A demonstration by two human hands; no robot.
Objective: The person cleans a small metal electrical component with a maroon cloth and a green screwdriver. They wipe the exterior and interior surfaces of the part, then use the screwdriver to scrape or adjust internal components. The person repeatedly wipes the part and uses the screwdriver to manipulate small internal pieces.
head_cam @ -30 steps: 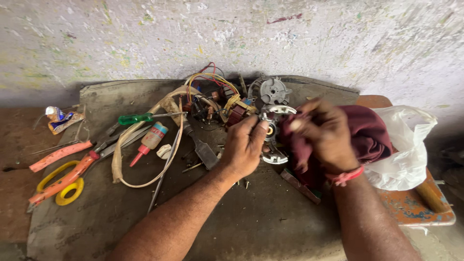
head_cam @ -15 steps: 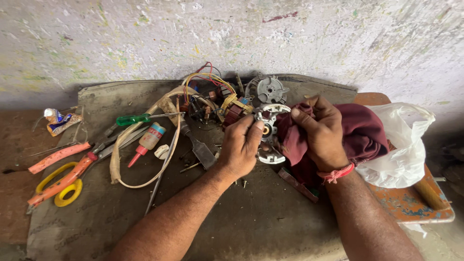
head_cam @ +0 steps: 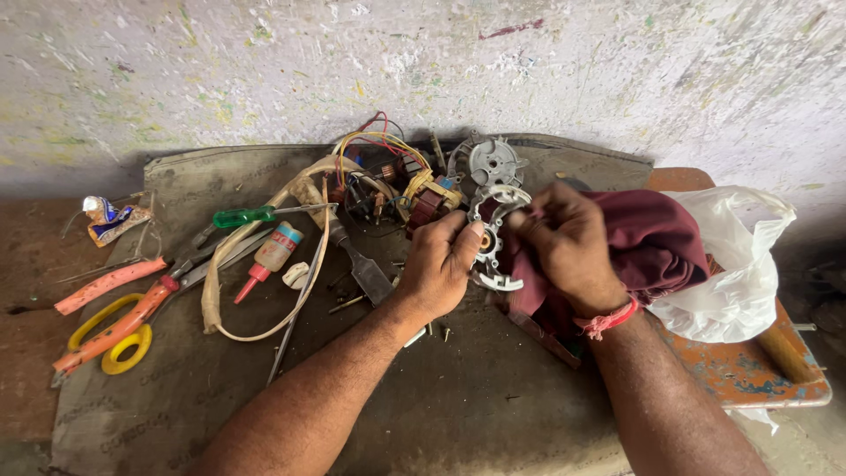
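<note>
- The left hand (head_cam: 441, 264) grips a white motor end bracket (head_cam: 491, 242) above the middle of the bench (head_cam: 458, 405), fingers closed on its left edge.
- The right hand (head_cam: 568, 242) pinches a maroon cloth (head_cam: 648, 242) against the right side of the same part.
- For a good wipe, I think the left hand should keep the part steady while the cloth goes around the rim.
- Just behind lie a grey fan disc (head_cam: 493, 163) and a wired coil (head_cam: 388, 172); these wires could catch.
- To the left are a green screwdriver (head_cam: 247, 216), orange pliers (head_cam: 115, 326) and small screws (head_cam: 436, 330) near the wrist.
</note>
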